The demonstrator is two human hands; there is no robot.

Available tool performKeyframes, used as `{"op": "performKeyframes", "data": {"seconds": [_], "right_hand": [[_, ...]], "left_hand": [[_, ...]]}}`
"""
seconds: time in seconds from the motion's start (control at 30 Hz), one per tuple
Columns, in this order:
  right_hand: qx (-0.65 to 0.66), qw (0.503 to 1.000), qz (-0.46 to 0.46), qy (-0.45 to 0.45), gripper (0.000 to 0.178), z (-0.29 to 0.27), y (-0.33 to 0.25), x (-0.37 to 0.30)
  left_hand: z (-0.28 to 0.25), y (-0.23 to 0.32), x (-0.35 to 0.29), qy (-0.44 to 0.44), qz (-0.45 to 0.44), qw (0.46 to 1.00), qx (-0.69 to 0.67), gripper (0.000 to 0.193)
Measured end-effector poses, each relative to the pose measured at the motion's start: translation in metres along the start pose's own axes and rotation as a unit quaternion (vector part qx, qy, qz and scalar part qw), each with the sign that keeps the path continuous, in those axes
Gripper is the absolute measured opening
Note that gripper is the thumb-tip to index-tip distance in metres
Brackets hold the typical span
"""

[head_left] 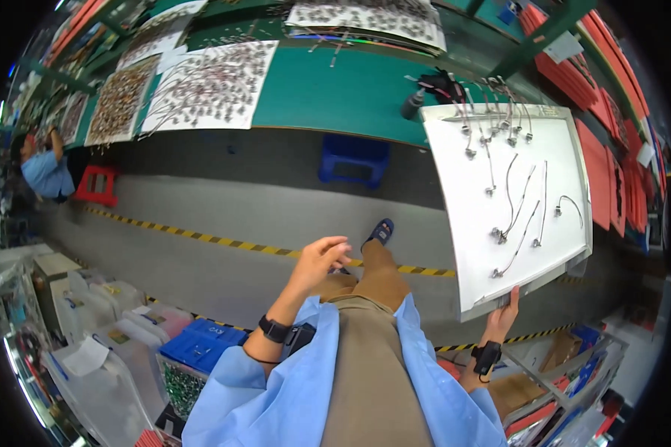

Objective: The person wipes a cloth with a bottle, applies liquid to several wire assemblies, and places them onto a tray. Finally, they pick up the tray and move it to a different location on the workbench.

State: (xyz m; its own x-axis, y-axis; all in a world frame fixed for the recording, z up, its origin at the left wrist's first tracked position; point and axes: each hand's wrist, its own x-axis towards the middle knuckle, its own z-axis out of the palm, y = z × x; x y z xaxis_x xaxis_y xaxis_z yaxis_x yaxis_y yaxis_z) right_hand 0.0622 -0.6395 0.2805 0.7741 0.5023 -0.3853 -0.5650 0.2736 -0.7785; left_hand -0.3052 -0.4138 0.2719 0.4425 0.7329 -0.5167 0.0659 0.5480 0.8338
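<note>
A white tray [514,261] with a metal rim stretches from the green table out to my right. My right hand [504,316] grips its near edge, thumb and fingers on the rim. Several small metal parts with thin wires [502,235] lie scattered on the white surface. More of them are bunched at the far end [507,127], some crossing the rim there. My left hand [324,257] hangs in front of my body, loosely curled with its fingers a little apart, holding nothing visible. It is well away from the tray.
The green table [328,93] carries white sheets of wired parts [216,86], and a dark bottle [412,104] near the tray. A blue stool [354,160] stands beneath it. Red trays [611,171] are stacked right; clear bins [112,365] stand left. Another person [46,171] works far left.
</note>
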Motion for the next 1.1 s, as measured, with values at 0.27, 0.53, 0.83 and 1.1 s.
{"op": "performKeyframes", "data": {"seconds": [0.27, 0.53, 0.83, 1.1], "right_hand": [[-0.049, 0.987, 0.093, -0.119, 0.046, 0.085, 0.064, -0.068], [-0.132, 0.924, 0.195, -0.302, 0.049, 0.243, 0.156, -0.085], [-0.188, 0.798, 0.331, -0.467, 0.047, 0.425, 0.29, -0.109], [-0.259, 0.689, 0.379, -0.561, 0.044, 0.563, 0.44, -0.209]], "left_hand": [[-0.053, 0.02, -0.039, -0.073, 0.068, 0.954, -0.282, 0.05], [-0.162, -0.005, -0.077, 0.055, 0.241, 0.856, -0.454, 0.066], [-0.274, 0.048, -0.105, 0.305, 0.35, 0.726, -0.507, 0.06], [-0.443, 0.036, -0.147, 0.46, 0.332, 0.636, -0.523, 0.047]]}}
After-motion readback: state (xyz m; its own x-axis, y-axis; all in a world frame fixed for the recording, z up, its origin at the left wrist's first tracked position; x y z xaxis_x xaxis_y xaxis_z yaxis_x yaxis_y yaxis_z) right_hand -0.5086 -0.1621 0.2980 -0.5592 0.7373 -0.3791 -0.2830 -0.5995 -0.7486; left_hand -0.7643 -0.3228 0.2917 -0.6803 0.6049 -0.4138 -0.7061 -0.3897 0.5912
